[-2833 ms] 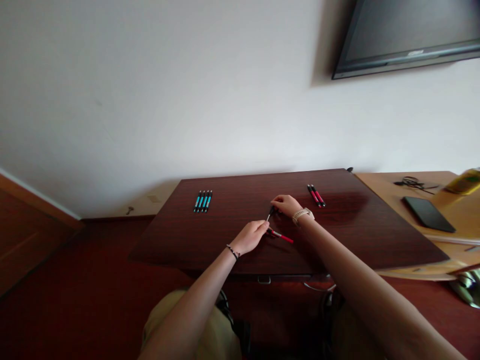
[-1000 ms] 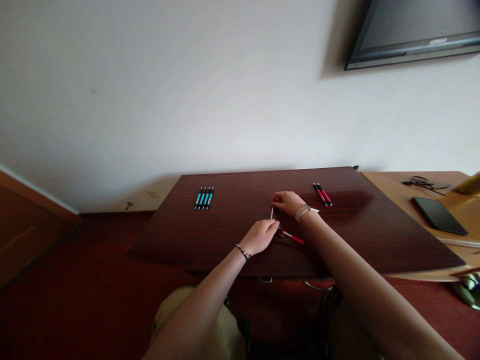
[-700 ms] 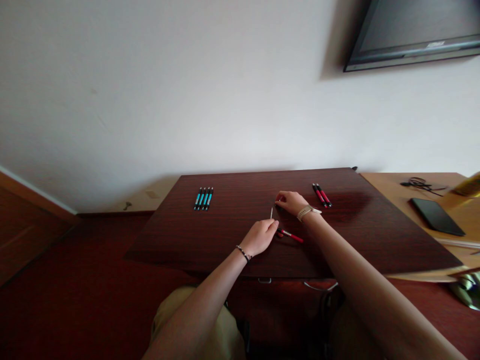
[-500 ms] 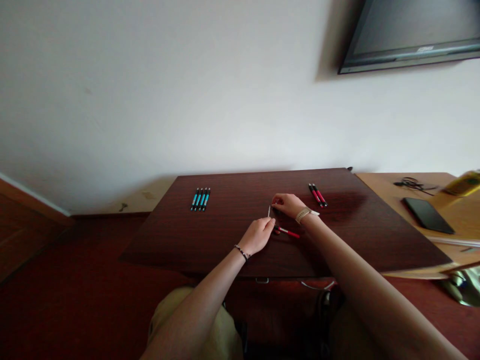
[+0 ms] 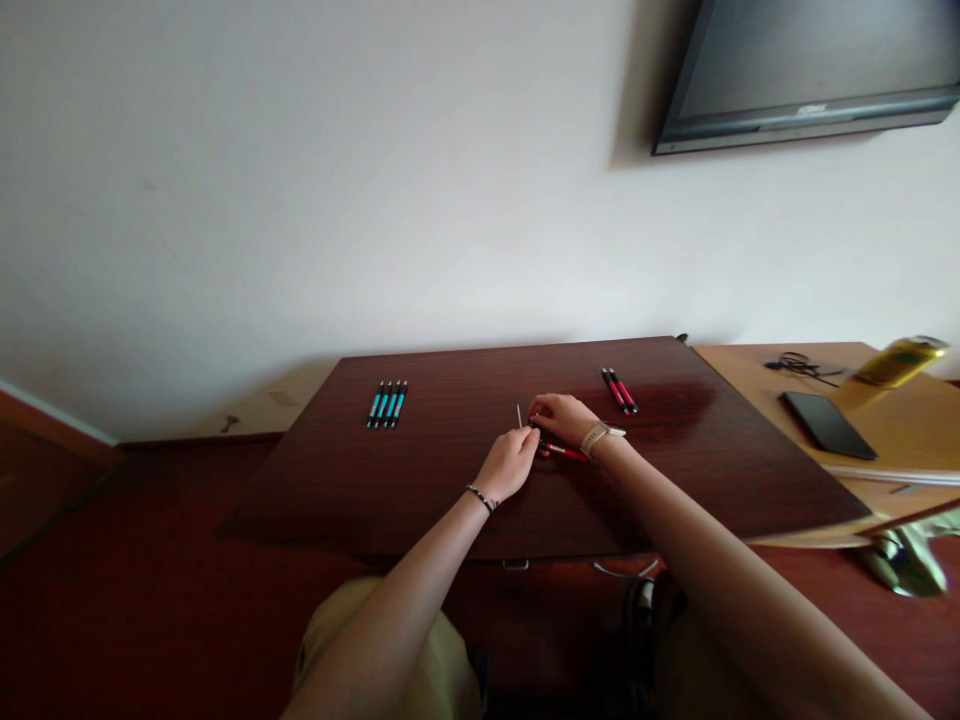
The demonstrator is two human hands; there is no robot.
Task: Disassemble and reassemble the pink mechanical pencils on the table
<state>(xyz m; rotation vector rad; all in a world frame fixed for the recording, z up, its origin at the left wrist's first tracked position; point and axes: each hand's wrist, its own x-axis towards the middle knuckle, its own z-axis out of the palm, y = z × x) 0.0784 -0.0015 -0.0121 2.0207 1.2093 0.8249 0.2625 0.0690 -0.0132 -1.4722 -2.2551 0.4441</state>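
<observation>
My left hand (image 5: 510,465) is closed over the middle of the dark wooden table (image 5: 315,470). From its fingers a red pen barrel (image 5: 566,452) sticks out to the right. A thin white rod (image 5: 518,415), which looks like a pen refill, rises from the same hand. Right by its fingertips, my right hand (image 5: 564,418) is closed in a pinch on a small dark piece (image 5: 534,424), too small to name with certainty. Two red-and-black pens (image 5: 620,392) lie side by side beyond my right hand. Several blue-and-black pens (image 5: 387,405) lie in a row at the left.
On a lighter wooden surface (image 5: 915,420) to the right lie a black phone-like slab (image 5: 827,424), a coiled black cable (image 5: 801,366) and a yellow container (image 5: 900,361). A television (image 5: 810,80) hangs on the wall above.
My right hand has come down closer to my left fingertips, bringing the small dark piece against them. The whole view has turned slightly right, so the table appears further left.
</observation>
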